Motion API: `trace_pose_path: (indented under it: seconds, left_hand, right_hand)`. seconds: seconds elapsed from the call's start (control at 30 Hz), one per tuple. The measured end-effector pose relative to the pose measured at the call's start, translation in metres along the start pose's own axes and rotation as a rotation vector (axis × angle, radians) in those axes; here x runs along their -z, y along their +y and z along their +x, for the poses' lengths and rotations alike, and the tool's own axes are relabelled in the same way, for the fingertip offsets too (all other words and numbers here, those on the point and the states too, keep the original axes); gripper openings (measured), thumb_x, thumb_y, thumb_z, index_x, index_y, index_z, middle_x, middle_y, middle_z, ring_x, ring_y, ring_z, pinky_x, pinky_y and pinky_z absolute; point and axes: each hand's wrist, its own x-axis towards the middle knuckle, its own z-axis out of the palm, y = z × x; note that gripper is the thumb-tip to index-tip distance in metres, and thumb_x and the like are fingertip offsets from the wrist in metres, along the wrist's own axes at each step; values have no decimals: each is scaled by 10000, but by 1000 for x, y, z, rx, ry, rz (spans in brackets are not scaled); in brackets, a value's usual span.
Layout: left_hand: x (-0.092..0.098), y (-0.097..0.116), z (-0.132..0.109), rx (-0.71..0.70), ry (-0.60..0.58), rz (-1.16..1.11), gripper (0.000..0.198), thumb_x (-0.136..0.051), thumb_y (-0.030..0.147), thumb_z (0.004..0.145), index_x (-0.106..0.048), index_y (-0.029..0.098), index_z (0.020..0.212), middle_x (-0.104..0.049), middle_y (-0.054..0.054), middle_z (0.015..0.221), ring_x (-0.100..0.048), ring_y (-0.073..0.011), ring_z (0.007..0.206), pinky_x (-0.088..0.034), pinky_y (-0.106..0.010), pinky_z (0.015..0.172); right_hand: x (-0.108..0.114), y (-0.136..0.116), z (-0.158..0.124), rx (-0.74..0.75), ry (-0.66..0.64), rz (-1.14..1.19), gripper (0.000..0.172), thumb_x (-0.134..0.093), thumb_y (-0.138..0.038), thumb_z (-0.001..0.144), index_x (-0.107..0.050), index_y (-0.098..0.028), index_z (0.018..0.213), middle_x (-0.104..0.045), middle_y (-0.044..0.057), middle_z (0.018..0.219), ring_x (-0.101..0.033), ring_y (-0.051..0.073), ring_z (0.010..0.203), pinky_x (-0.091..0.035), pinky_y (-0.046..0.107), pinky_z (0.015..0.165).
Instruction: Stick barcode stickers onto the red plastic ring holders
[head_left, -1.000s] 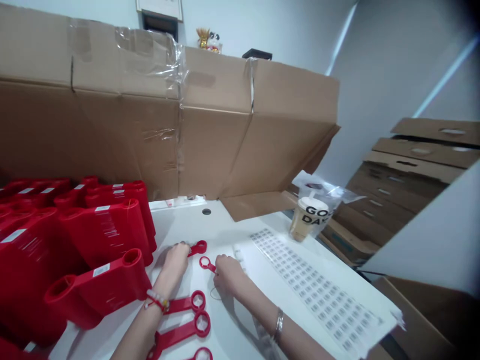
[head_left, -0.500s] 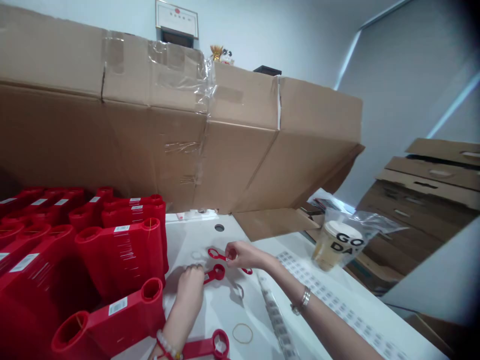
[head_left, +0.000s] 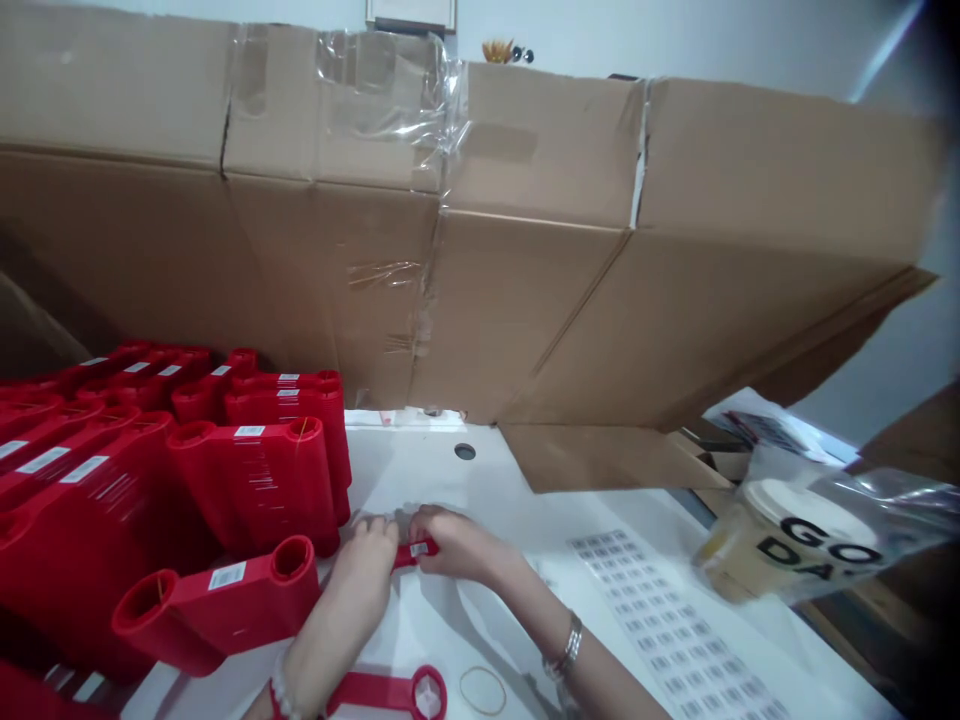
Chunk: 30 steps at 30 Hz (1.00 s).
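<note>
Currently the right hand (head_left: 459, 545) pinches a red plastic handle (head_left: 414, 552) at mid-table, its shank showing between the hands; the left hand (head_left: 365, 565) covers the other end, its grip hidden. Risk: a loosened pinch could drop the piece against the stacked red spools (head_left: 255, 487), toppling them. A rubber band (head_left: 482, 691) and a label sheet (head_left: 667, 630) lie nearby; a bagged cup (head_left: 787, 540) stands farther off.

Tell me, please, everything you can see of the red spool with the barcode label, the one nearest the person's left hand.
The red plastic spool looks glossy. A flat web joins two flared, hollow tubular ends, and a white barcode label sits on the web. It lies on its side on the white table, with its right end close to the person's left hand. Other red spools stand directly behind it.
</note>
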Motion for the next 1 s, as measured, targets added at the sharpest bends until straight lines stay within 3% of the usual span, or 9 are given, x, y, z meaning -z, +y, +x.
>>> trace_pose_path:
  seconds: [0.1,0.3,0.5,0.67,0.8,0.9,1.0]
  left_hand:
    - [-14,-8,12,-18,5,-7,246,-570,100,941,-631,110,1179,-613,-100,1267,-558,-227,1236,-459,-439,1084]
    - [-27,-18,23,-14,26,11,132,-593,185,960,-654,110,1050,-635,-82,1181,-606,-201,1115,-499,-424,1020]
    - [-25,-27,25,-43,28,1,169,-613,266,962,-657,114,1021,-657,-66,1060,-630,-179,991,-523,-396,949]
    - [-18,-33,30,-80,2,-22,229,-665,330,934,-670,121,1026,-674,-55,1008,-644,-176,949,-541,-383,918]
    - [-15,-25,27,-64,28,-24,248,-671,337,932,-671,117,1047,-678,-61,1021,-653,-188,977,-548,-401,931]
    - [-9,-13,6,-48,122,-38,332,-640,306,949,-620,120,1224,-643,-109,1205,-626,-229,1123,-514,-453,1012]
    - [3,-6,-35,-70,234,-60,497,-536,143,958,-455,112,1447,-497,-168,1449,-471,-270,1367,-377,-479,1163]
  right_hand:
    - [1,6,-4,7,24,7,207,-675,-142,802,-662,-149,1008,-645,48,1012,-587,176,889,-476,313,785]
    - [-6,5,-12,1,72,25,176,-618,-146,874,-677,-150,1040,-661,65,1063,-614,194,947,-494,351,845]
    - [1,16,-24,12,95,-10,480,-718,-211,829,-600,-141,1289,-616,115,1239,-586,240,1109,-476,401,954]
    - [9,33,-24,-15,-16,-44,187,-714,-299,874,-661,-128,928,-644,38,922,-596,168,823,-498,332,788]
    - [8,31,-23,-26,-34,-53,222,-678,-339,917,-641,-130,852,-623,10,818,-594,159,774,-498,326,770]
    - [10,20,-30,-42,13,-54,235,-699,-320,899,-667,-126,1029,-672,68,1040,-632,208,957,-505,389,888]
    - [16,2,-47,-59,123,-44,595,-699,-322,892,-496,-116,1413,-478,189,1469,-493,302,1313,-416,462,1072]
